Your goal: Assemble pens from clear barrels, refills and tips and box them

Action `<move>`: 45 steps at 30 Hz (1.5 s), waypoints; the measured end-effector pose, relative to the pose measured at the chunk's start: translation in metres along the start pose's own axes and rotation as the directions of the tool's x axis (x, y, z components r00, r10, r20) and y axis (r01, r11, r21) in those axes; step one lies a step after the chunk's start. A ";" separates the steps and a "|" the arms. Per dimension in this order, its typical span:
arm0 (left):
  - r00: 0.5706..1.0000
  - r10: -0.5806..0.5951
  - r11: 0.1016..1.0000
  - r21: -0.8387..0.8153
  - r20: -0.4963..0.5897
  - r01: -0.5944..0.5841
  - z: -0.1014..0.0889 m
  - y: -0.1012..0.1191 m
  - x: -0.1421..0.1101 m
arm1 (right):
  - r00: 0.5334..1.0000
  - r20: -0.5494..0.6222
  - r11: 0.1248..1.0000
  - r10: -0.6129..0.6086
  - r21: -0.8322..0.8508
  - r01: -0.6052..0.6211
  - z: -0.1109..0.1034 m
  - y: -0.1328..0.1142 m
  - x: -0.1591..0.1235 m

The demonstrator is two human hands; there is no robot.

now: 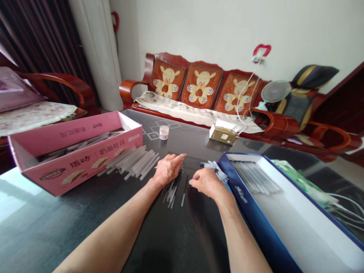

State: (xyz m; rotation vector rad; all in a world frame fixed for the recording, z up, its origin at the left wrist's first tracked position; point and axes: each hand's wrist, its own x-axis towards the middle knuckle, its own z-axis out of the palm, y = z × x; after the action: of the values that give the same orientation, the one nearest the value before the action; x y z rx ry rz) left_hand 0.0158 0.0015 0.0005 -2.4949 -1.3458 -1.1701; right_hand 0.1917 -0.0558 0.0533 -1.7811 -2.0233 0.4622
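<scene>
My left hand [170, 169] is over the dark table, index finger stretched out to the right, the other fingers partly bent and the thumb hidden. Below it lies a small bunch of thin sticks [170, 193], dark at the far ends and pale at the near ends. One separate thin stick [184, 191] rests between my hands. My right hand [208, 182] is just right of that stick, its thumb and fingertips pinched together; anything between them is too small to make out. Behind it is a heap of pale, dark-tipped pieces [216, 170].
A pink box [96, 163] holding more sticks stands left, with translucent tubes [136, 161] beside it. At right, a blue box [241, 197] contains a row of dark-tipped sticks [254, 178]. A small jar [164, 132] and a tissue box [224, 134] stand farther back.
</scene>
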 end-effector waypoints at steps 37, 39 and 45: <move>0.995 0.055 0.996 -0.070 0.081 -0.050 -0.005 0.003 0.000 | 0.948 -0.146 0.326 0.282 0.944 0.049 0.055 0.001 0.029; 0.994 0.070 0.995 -0.083 0.080 -0.064 -0.005 0.003 0.001 | 0.948 -0.163 0.366 0.273 0.929 0.054 0.056 0.002 0.030; 0.992 0.073 0.993 -0.096 0.101 -0.064 -0.005 0.003 0.002 | 0.944 -0.215 0.500 0.251 0.864 0.063 0.056 0.004 0.031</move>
State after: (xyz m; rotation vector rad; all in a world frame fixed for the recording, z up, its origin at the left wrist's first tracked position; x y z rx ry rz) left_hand 0.0160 -0.0013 0.0063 -2.6788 -1.2449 -1.1274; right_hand 0.1641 -0.0233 0.0053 -1.1824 -1.0868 0.9556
